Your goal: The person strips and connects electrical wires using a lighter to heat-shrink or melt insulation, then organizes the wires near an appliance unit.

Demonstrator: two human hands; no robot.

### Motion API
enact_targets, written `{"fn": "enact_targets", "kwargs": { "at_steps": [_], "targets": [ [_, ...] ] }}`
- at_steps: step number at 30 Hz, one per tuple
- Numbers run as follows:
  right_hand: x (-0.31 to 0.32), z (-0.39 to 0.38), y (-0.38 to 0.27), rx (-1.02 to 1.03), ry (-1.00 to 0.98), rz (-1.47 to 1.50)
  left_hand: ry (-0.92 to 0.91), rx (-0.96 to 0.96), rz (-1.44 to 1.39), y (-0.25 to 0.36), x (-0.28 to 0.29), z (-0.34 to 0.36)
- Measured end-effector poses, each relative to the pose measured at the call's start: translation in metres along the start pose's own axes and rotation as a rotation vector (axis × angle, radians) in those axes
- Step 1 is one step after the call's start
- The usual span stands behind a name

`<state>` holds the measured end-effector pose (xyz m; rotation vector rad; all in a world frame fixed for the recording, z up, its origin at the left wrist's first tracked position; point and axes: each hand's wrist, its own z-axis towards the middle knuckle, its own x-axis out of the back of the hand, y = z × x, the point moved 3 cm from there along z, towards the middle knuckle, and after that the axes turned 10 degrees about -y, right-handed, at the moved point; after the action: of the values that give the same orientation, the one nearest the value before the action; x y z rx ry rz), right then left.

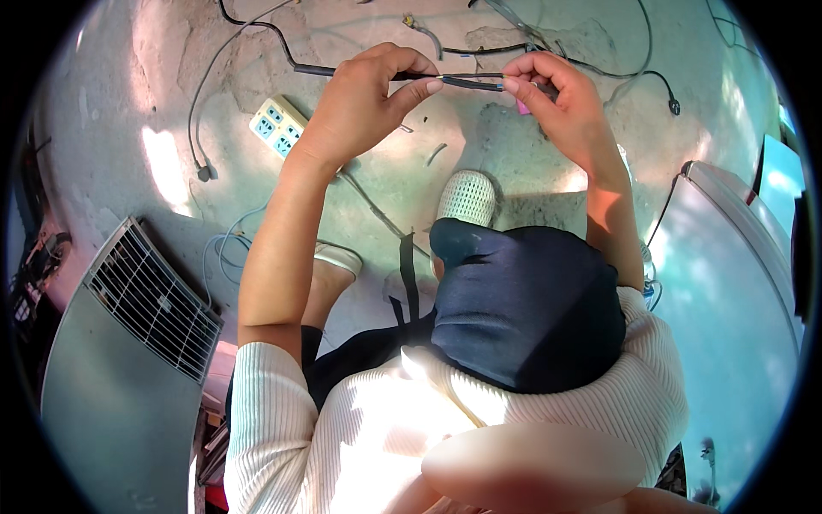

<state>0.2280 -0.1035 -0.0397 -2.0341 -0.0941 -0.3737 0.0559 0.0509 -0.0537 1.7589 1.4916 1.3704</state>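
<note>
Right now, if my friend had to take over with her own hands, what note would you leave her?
Left hand: pinching the black cable between thumb and fingertips.
Right hand: pinching the same cable just beside it, with something pink tucked in the fingers.
The cable is held up above the concrete floor; its left stretch trails off across the floor.
A white power strip lies on the floor below the left wrist, with other loose wires around.
Done: cable picked up and held taut. Left: whatever work on the gripped spot; it is too small to judge.

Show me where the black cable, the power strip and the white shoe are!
black cable (pixel 467 82), head view, on the stretch between both hands.
power strip (pixel 278 126), head view, middle of its socket face.
white shoe (pixel 467 197), head view, on its mesh toe.
</note>
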Motion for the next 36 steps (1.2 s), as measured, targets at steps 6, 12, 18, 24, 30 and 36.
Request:
{"fn": "enact_targets", "kwargs": {
  "at_steps": [6,12,18,24,30,36],
  "targets": [
    [-0.004,-0.002,-0.004,-0.135,-0.188,0.030,-0.044,-0.024,-0.102,0.000,-0.007,0.003],
    [-0.007,-0.005,-0.001,-0.210,-0.227,0.080,-0.096,0.020,-0.081,0.004,-0.012,0.002],
    [-0.011,-0.002,0.006,-0.122,-0.109,0.111,-0.073,-0.005,-0.007,0.002,-0.016,0.005],
    [-0.016,0.003,0.010,0.083,0.011,0.063,-0.011,-0.013,0.052,0.004,-0.020,0.007],
    [-0.019,0.003,0.013,0.068,0.089,0.066,-0.122,-0.021,-0.003,0.001,-0.024,0.009],
    [-0.017,0.003,0.008,0.125,0.151,0.069,-0.124,0.029,-0.126,0.004,-0.023,0.012]
  ]
}}
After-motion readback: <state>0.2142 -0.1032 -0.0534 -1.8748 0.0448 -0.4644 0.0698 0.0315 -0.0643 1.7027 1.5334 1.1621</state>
